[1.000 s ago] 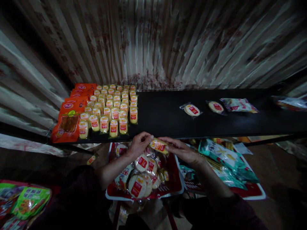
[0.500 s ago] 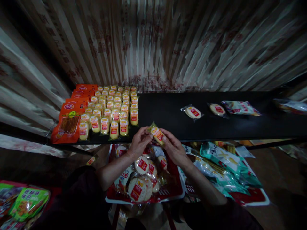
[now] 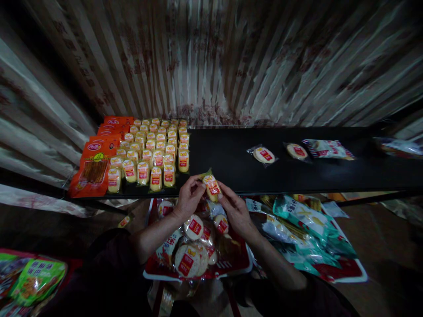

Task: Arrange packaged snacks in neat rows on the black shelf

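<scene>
Between my two hands is a small wrapped yellow snack cake (image 3: 212, 187) with a red and white label, held above the front edge of the black shelf (image 3: 218, 154). My left hand (image 3: 190, 198) grips its left side and wrapper end, fingers closed. Thumb and fingers of my right hand (image 3: 235, 207) close on its right side. To the left on the shelf, rows of matching wrapped cakes (image 3: 143, 172) stand upright. Under my hands, a red basket (image 3: 243, 264) with a white rim holds round wrapped crackers (image 3: 187, 260).
Orange snack bags (image 3: 90, 165) lie at the shelf's left end. Further right on it are two wrapped round crackers (image 3: 263, 154), a striped packet (image 3: 327, 149) and another packet (image 3: 398, 146). A second basket (image 3: 358, 273) holds green bags (image 3: 304, 211). A green pouch (image 3: 38, 277) sits at lower left.
The cake has turned a little more upright between my fingers. Both hands stay on it, and the whole view has shifted slightly.
</scene>
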`<state>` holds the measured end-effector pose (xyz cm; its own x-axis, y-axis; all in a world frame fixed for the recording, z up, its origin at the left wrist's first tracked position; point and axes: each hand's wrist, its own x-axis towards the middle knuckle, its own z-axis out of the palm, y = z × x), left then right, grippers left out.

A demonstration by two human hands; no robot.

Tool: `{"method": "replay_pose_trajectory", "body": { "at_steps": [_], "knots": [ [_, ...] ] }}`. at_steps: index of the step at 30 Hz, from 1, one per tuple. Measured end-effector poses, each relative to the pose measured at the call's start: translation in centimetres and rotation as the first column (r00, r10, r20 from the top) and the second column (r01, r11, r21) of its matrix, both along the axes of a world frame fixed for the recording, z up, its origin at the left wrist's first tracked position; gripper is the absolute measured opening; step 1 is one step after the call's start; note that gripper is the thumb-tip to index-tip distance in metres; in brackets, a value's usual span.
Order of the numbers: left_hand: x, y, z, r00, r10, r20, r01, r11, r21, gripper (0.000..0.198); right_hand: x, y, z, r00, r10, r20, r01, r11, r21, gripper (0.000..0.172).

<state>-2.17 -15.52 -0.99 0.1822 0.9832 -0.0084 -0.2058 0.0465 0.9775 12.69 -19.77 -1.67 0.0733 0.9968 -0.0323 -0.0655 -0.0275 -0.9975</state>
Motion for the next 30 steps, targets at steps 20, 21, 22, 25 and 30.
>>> {"method": "replay_pose_trajectory", "body": {
  "at_steps": [20, 21, 22, 25, 30],
  "knots": [
    [0.1, -0.4, -0.8, 0.987, 0.076, -0.142, -0.058, 0.991, 0.123, 0.016, -0.5, 0.1, -1.4, 0.966, -0.099, 0.241, 0.051, 0.979, 0.195, 0.042],
    [0.2, -0.5, -0.8, 0.987, 0.073, -0.142, -0.054, 0.99, 0.132, 0.016, -0.4, 0.0, -1.4, 0.953, -0.102, 0.284, 0.042, 0.977, 0.211, 0.043],
    [0.2, -0.6, -0.7, 0.987, 0.069, -0.145, -0.049, 0.989, 0.139, 0.017, -0.3, -0.1, -1.3, 0.938, -0.102, 0.332, 0.025, 0.974, 0.227, 0.044],
    [0.1, -1.0, -0.4, 0.985, 0.04, -0.167, -0.017, 0.99, 0.138, 0.019, -0.2, -0.2, -0.5, 0.874, -0.108, 0.473, -0.043, 0.954, 0.297, 0.048],
    [-0.1, -1.5, 0.1, 0.994, -0.032, -0.104, 0.039, 0.997, 0.072, 0.025, -0.3, -0.3, 0.4, 0.771, -0.126, 0.624, -0.156, 0.913, 0.377, 0.051]
  ]
}}
